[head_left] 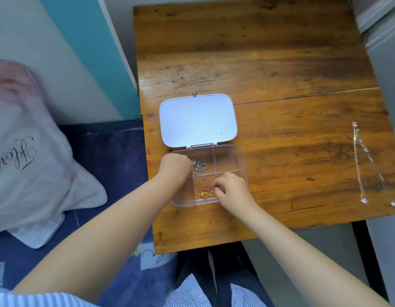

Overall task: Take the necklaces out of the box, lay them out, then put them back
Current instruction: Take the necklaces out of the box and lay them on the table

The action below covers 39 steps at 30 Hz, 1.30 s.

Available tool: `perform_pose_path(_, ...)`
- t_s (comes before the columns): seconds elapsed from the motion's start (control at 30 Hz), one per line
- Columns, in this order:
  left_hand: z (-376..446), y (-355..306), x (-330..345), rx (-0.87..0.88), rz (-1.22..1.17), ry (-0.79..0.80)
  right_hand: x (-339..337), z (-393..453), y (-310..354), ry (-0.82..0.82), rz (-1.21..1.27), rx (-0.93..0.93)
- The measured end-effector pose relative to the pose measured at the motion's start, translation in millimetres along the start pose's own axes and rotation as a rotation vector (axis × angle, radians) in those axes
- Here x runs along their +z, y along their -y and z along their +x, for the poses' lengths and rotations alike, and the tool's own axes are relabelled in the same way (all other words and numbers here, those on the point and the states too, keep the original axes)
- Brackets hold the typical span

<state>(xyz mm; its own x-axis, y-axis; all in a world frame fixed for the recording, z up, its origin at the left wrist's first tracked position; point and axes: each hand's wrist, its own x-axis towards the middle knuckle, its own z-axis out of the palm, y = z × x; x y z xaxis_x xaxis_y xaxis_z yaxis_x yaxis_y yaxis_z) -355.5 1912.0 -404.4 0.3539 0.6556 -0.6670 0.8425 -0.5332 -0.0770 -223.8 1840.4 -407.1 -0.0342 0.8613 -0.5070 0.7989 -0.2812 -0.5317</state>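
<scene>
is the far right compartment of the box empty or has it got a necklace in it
Empty: the box's far right compartment shows only clear plastic.

The bench (280, 63) fills the upper centre and right of the frame. The box (242, 165) lies on it at centre, its lid (197, 120) folded open above it. A chain (200, 167) lies in an upper compartment, another (205, 194) in the lower one. Two necklaces (362, 162) lie stretched out on the bench at the right edge, well apart from the box. A pillow (32, 156) lies on the bed (116, 156) at left.
</scene>
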Motion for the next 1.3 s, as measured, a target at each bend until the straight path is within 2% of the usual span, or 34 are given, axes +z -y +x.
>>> perform_pose_path(0.2, 0.0, 6.2, 5.0, -0.047, 0.023, -0.050, -8.3, -7.4, -9.0, -0.065, 0.096, -0.012)
perform_pose_path(0.3, -9.1, 17.5, 5.6, -0.068, -0.082, -0.149, -16.0, -8.3, -11.2, -0.114, 0.112, -0.041)
perform_pose_path(0.4, -20.7, 24.2, 11.6, -0.086, -0.332, -0.303, -21.5, -10.2, -13.6, -0.141, 0.129, -0.082)
perform_pose_path(0.53, -33.1, 16.0, 11.7, -0.165, -0.785, -0.408, -28.1, -14.2, -21.1, -0.164, 0.090, -0.137)
perform_pose_path(0.6, -36.6, 8.9, 8.7, -0.178, -0.886, -0.479, -34.5, -17.1, -24.9, -0.143, 0.058, -0.133)
perform_pose_path(0.73, -42.4, -13.1, -0.6, -0.116, -1.211, -0.552, -50.3, -25.2, -22.1, -0.149, 0.062, -0.145)
perform_pose_path(0.8, -44.8, -21.7, -9.7, -0.068, -1.348, -0.578, -64.3, -30.2, -15.4, -0.152, 0.146, -0.114)
perform_pose_path(0.93, -50.7, -31.5, -43.7, 0.026, -1.461, -0.637, -110.3, -37.5, -3.8, -0.188, 0.474, -0.038)
perform_pose_path(1.03, -52.9, -39.5, -82.9, 0.080, -1.452, -0.659, -158.1, -45.1, 4.1, -0.250, 0.672, -0.036)
perform_pose_path(1.2, -32.8, -65.6, -154.1, 0.103, -1.518, -0.649, -244.4, -48.6, -2.2, -0.362, 0.724, -0.078)
perform_pose_path(1.3, -7.9, -87.1, -197.6, 0.086, -1.486, -0.699, -293.0, -32.3, -21.3, -0.431, 0.717, -0.058)
